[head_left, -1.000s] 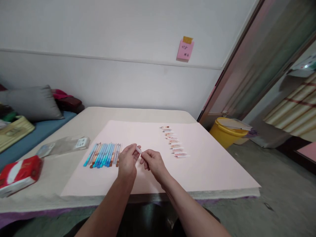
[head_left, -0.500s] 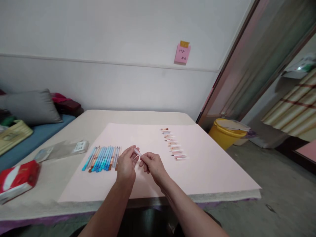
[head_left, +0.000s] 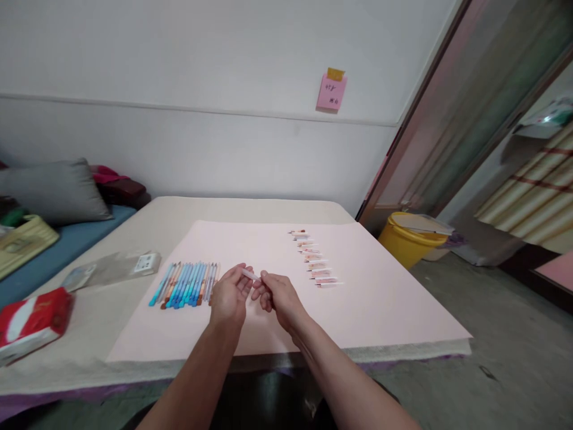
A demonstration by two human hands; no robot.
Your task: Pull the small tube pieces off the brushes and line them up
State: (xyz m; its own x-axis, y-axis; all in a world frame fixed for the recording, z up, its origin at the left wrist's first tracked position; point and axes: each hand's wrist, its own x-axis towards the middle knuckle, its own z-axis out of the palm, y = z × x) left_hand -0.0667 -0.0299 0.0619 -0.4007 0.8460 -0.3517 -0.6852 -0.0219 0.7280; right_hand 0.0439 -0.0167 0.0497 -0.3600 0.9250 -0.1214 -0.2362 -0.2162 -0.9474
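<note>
My left hand (head_left: 228,295) and my right hand (head_left: 276,294) meet over a pink paper sheet (head_left: 380,304) on the table. Between their fingertips is a thin white pen part (head_left: 249,275); both hands pinch it, the right near its lower end. Left of my hands lies a tight row of several blue, brown and grey pens (head_left: 185,283). To the right, a column of several short pink-and-white pen pieces (head_left: 316,263) runs away from me.
A clear plastic packet with a label (head_left: 111,269) and a red tissue pack (head_left: 31,319) lie on the beige table cover at left. A grey cushion (head_left: 54,191) sits on a blue bed. A yellow bucket (head_left: 409,239) stands beyond the table's right edge.
The white pen part has tilted flatter between my fingers and my right hand has slid closer to the left. The pens and pieces on the sheet have not moved.
</note>
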